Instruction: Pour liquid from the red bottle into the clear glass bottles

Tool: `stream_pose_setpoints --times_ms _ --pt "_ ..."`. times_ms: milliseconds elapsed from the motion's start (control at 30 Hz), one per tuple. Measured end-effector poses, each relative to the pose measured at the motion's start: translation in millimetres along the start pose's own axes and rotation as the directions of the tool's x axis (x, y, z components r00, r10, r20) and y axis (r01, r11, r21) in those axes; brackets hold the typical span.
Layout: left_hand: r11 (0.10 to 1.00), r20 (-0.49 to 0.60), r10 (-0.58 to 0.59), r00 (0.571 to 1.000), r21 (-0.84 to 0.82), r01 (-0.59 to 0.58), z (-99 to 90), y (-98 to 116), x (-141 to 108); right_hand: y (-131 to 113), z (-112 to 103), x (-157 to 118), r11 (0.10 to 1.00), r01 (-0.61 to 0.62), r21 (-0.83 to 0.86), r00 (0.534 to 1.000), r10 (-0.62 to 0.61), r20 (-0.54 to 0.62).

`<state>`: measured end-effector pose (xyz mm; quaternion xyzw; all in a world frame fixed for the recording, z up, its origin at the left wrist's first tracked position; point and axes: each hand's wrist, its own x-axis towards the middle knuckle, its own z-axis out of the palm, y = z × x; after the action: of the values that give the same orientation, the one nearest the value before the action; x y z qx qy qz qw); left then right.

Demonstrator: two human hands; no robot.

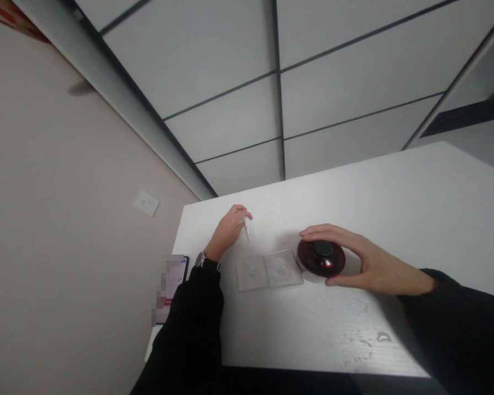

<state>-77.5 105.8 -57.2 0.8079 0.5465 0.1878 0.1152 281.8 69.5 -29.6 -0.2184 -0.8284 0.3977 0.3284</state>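
My right hand (364, 260) is wrapped around a glossy, dark red, rounded container (313, 258) with a small black round top. Its thumb is on the near side and its fingers are on the far side. Just left of the container, close against it, lies a clear plastic case (251, 282) with two square halves side by side, each with a round shape inside. Farther back on the left, my left hand (233, 222) pinches a crumpled white tissue (248, 227) at the table top. A watch is on my left wrist.
Both hands work over a white table (280, 334) with wet drops near its front right. A phone (177, 285) lies at the left edge. Beside it is a wall with a socket (147, 203); white panelled doors (230, 71) rise behind the table.
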Motion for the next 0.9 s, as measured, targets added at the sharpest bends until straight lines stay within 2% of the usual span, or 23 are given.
stream_pose_setpoints --times_ms 100,167,200,267,300,400,533,633,733,900 --pt "1.000 -0.044 0.015 0.999 -0.024 -0.016 -13.9 15.8 -11.1 -0.8 -0.3 0.6 1.000 -0.002 0.006 1.000 0.002 -0.004" --pt "0.992 -0.114 0.042 0.993 -0.115 -0.055 -30.2 39.3 -26.1 -1.6 -0.7 0.7 1.000 -0.002 0.010 1.000 0.002 0.003" --pt "0.977 -0.106 0.068 0.992 -0.196 -0.088 -37.9 53.6 -35.0 -1.9 -0.8 0.6 1.000 -0.006 0.013 1.000 0.006 0.009" --pt "0.930 0.021 0.158 0.987 -0.339 -0.141 -47.5 82.9 -52.7 -1.8 -0.8 0.1 0.999 -0.031 0.019 0.999 0.031 0.013" --pt "0.924 0.090 0.177 0.980 -0.357 -0.134 -48.1 96.0 -60.4 -1.4 -0.5 -0.4 0.998 -0.051 0.024 0.999 0.051 0.011" --pt "0.970 0.114 0.108 0.987 -0.229 -0.080 -34.7 121.9 -74.6 0.1 1.4 -1.6 0.990 -0.136 0.046 0.991 0.136 0.017" --pt "0.976 0.019 0.064 0.998 -0.212 -0.058 -10.4 128.2 -75.4 -0.3 3.6 -1.1 0.964 -0.253 0.085 0.965 0.245 0.094" --pt "0.970 -0.028 0.040 0.999 -0.239 -0.046 -5.2 126.3 -73.0 -1.0 4.1 -0.9 0.952 -0.287 0.107 0.954 0.274 0.120" --pt "0.967 -0.025 0.020 0.999 -0.252 -0.026 -5.7 125.3 -72.6 1.2 5.0 -2.5 0.952 -0.283 0.117 0.956 0.271 0.112" --pt "0.980 0.038 0.039 0.999 -0.197 -0.031 -5.3 122.3 -73.5 4.7 6.1 -4.5 0.958 -0.257 0.129 0.965 0.246 0.095"
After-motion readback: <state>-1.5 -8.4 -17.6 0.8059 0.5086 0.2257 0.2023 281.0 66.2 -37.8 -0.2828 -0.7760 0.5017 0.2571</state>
